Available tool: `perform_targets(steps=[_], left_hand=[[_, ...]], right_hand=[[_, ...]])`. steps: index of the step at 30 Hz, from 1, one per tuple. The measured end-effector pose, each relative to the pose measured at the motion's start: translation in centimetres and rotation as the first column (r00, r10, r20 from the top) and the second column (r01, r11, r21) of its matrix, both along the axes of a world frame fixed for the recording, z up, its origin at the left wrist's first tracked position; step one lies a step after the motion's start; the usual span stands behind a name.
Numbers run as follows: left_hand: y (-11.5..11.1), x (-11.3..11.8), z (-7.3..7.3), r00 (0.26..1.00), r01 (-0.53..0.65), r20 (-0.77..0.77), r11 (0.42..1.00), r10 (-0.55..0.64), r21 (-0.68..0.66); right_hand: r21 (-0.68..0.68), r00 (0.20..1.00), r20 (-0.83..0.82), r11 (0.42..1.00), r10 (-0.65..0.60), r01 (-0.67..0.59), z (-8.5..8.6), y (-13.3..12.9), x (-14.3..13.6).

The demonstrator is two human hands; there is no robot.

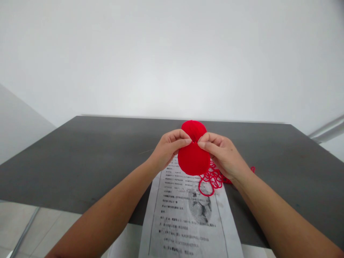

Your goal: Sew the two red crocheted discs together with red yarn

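A bright red yarn piece (194, 159) with two rounded lobes, narrow at the middle, is held up above the desk. At its narrow middle, my left hand (172, 146) pinches from the left with thumb and forefinger. My right hand (219, 148) does the same on the other side, its fingertips a small gap away from the left ones. Whether the two lobes are one piece or two is hard to make out. Loose, tangled red yarn (213, 176) lies below and behind my right hand, partly hidden by it.
A printed paper sheet (185, 236) with text and a dark picture lies under my hands, reaching over the desk's front edge. The dark grey desk (80, 161) stands against a white wall (161, 57). Pale floor tiles (45, 224) show at lower left.
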State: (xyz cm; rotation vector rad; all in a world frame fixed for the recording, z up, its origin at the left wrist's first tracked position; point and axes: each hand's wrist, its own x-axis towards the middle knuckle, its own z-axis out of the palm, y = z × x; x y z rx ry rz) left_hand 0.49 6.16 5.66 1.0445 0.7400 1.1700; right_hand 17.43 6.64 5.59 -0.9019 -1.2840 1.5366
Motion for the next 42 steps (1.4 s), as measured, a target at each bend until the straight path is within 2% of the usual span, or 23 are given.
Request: perform_targets(steps=[6, 11, 18, 23, 42], left_hand=[[-0.01, -0.18, -0.05, 0.998, 0.045, -0.049, 0.998, -0.042, 0.053], [0.05, -0.27, -0.26, 0.996, 0.060, -0.070, 0.995, -0.054, 0.084], [0.12, -0.14, -0.51, 0.998, 0.028, -0.063, 0.982, -0.016, 0.188], [0.12, -0.13, -0.66, 0.997, 0.016, -0.083, 0.980, 0.001, 0.199], [-0.08, -0.27, -0.20, 0.983, 0.004, -0.174, 0.951, 0.052, 0.309]], right_hand=[[0.163, 0.984, 0.160, 0.985, -0.078, 0.052, 0.49, -0.54, 0.05], [0.249, 0.972, 0.197, 0.966, -0.125, 0.074, 0.78, -0.63, 0.19], [0.224, 0.989, 0.124, 0.973, -0.080, 0.050, 0.60, -0.44, 0.31], [0.186, 0.999, 0.046, 0.983, -0.018, 0.009, 0.41, -0.22, 0.36], [0.205, 0.997, 0.072, 0.979, -0.008, -0.007, 0.35, -0.17, 0.45]])
